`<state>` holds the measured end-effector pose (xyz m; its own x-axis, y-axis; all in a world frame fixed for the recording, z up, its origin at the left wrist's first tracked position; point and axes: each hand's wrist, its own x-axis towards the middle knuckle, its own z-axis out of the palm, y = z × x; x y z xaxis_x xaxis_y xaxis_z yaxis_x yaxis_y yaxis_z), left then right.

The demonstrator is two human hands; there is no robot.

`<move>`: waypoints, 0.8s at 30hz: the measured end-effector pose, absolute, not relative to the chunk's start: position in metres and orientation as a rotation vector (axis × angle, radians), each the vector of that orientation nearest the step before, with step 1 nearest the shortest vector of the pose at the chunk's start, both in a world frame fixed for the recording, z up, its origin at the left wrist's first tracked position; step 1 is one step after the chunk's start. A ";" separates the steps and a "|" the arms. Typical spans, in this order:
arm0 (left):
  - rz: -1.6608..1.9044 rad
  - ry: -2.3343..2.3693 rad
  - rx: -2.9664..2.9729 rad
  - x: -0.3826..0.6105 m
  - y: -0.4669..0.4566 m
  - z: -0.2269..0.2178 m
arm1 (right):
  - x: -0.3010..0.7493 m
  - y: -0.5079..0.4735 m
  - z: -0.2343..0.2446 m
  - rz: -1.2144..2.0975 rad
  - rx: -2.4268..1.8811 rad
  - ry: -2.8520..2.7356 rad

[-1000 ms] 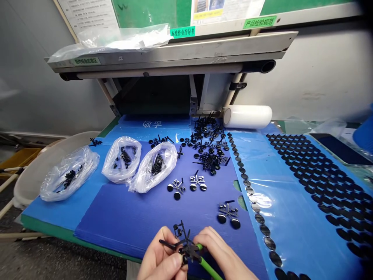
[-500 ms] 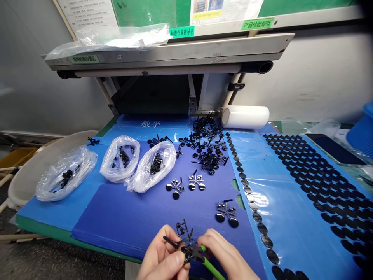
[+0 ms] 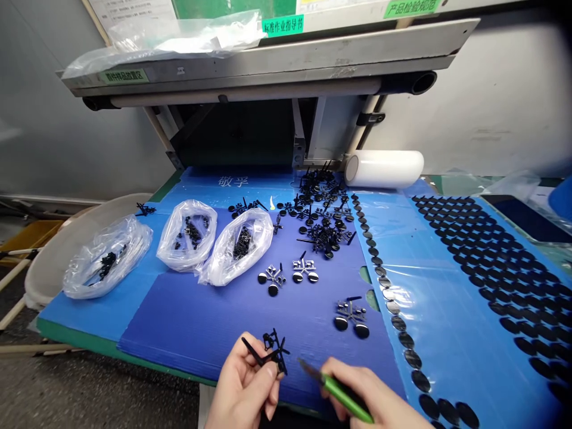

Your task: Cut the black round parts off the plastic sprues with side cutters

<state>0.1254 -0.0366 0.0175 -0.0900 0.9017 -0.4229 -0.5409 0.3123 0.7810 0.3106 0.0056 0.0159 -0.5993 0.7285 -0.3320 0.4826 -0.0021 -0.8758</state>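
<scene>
At the bottom centre of the frame, a black, branching plastic sprue (image 3: 280, 350) with thin, spiky arms is poking up from the pinching thumb and fingers of the left hand (image 3: 248, 381), while the right hand (image 3: 364, 386) is gripping green-handled cutters (image 3: 342, 395), tips angling up-left near the sprue.

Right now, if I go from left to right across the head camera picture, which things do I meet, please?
Left clear bag → middle clear bag → left hand holding a black plastic part → right hand holding a green-handled tool → phone.
</scene>
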 end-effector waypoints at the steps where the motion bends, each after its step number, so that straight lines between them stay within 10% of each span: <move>1: 1.276 1.166 0.472 0.126 -0.037 0.016 | 0.310 0.007 0.017 1.754 -1.257 -1.896; 24: 0.904 1.466 0.803 0.137 -0.031 0.026 | 0.288 0.008 0.012 1.985 -1.020 -0.663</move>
